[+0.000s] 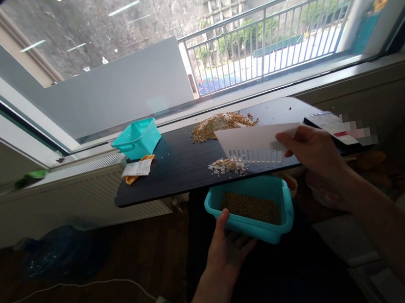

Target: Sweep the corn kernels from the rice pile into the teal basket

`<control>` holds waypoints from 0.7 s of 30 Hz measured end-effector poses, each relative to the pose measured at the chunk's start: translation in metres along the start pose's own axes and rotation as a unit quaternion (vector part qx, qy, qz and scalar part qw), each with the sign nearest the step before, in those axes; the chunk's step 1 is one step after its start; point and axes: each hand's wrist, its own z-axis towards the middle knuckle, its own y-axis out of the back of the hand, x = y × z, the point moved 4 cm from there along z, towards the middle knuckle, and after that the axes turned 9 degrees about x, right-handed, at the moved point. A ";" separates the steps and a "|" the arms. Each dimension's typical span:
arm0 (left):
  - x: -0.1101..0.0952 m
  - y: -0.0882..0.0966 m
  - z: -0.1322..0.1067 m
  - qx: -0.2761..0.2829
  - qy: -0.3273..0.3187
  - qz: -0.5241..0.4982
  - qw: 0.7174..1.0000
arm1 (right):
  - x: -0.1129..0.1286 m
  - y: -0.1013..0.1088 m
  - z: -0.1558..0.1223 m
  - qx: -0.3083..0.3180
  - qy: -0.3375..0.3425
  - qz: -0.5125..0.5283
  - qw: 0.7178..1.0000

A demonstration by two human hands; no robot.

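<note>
My left hand (pixel 225 251) grips the near side of a turquoise plastic basin (pixel 266 231), thumb over its rim and fingers underneath. Small brown grains or pellets (pixel 250 207) cover the bottom of this basin, which I hold just below the table's front edge. In my right hand (pixel 312 146) is a thin white sheet (pixel 255 140) with a row of slots along its lower edge, pinched at its right end. A small pile of white grains (pixel 227 167) lies by the sheet's slotted edge. Behind the sheet spreads a larger heap of mixed brown and white grains (pixel 206 127).
A second turquoise basin (pixel 142 140) stands at the dark table's (pixel 182 168) back left, near a white and orange packet (pixel 139 170). A dark flat item with a white label (pixel 332 127) lies at the right end. The window (pixel 161 91) borders the table behind.
</note>
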 end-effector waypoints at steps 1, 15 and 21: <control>0.000 0.000 0.000 -0.003 0.000 0.002 1.000 | 0.001 0.001 -0.001 0.002 -0.004 -0.004 1.000; 0.002 0.002 0.002 -0.010 0.008 0.005 1.000 | 0.007 0.018 -0.021 -0.015 -0.007 -0.008 1.000; 0.003 0.001 0.003 0.001 0.004 0.009 1.000 | 0.009 0.018 -0.030 -0.020 -0.037 -0.021 0.999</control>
